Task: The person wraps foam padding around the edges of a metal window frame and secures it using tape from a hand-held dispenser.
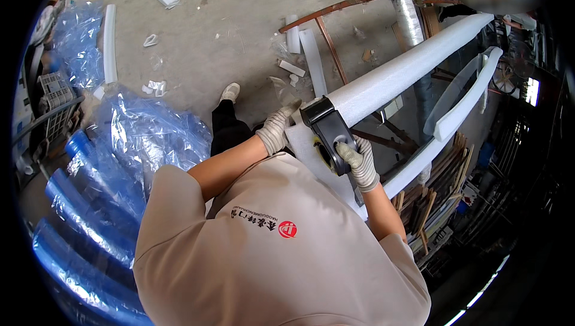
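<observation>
A long piece wrapped in white foam sheet [407,65] stretches from in front of me to the far right. My left hand [277,131], in a striped white glove, is closed at the near left edge of the foam; its fingertips are partly hidden. My right hand [363,167], gloved alike, grips a black tape dispenser [333,128], with the thumb on its side by the round opening. The dispenser lies crosswise over the near end of the foam. Yellowish tape shows along its left edge.
Blue plastic-wrapped bundles [90,218] lie on my left beside crumpled blue film [150,128]. A rusty metal frame [332,44] stands under the work. Another foam strip [467,98] runs along the right, near stacked wooden strips [443,197]. Foam scraps [290,65] litter the floor. A person is at the far right.
</observation>
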Motion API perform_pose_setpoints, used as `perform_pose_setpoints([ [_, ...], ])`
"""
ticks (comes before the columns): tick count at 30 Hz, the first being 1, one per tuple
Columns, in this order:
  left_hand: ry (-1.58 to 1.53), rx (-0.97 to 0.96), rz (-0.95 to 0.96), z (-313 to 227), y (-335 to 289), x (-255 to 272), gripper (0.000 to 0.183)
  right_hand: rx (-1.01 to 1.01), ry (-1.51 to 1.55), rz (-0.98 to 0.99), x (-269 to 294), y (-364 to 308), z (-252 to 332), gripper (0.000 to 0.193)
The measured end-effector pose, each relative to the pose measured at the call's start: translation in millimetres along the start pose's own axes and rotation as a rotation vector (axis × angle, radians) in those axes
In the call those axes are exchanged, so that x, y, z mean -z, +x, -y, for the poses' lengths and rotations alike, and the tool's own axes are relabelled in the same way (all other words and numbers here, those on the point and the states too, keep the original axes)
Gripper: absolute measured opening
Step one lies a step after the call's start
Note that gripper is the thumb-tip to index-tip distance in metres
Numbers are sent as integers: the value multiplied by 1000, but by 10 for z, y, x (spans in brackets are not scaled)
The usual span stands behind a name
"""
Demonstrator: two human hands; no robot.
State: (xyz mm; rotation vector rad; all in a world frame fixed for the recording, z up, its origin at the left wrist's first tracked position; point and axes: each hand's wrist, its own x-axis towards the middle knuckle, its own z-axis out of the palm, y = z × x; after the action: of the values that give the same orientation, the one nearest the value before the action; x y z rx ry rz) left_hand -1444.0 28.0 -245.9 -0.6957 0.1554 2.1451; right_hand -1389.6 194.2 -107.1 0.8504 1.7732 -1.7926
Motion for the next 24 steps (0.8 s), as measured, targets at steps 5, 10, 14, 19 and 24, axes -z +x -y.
perform_pose_setpoints([
  [5,182,-40,-464,42,423,341,20,-29,-13,7,9,-40,-11,34],
  [10,41,201,-427,-97,441,435,15,-16,-1,0,30,-21,-49,36],
  [14,-41,422,-363,-170,380,442,19,-7,31,14,47,-4,-19,37],
  [19,-175,618,118,275,543,759,54,21,13,46,61,9,-163,35],
  [24,145,626,245,338,458,465,54,11,-82,88,139,50,-116,40],
])
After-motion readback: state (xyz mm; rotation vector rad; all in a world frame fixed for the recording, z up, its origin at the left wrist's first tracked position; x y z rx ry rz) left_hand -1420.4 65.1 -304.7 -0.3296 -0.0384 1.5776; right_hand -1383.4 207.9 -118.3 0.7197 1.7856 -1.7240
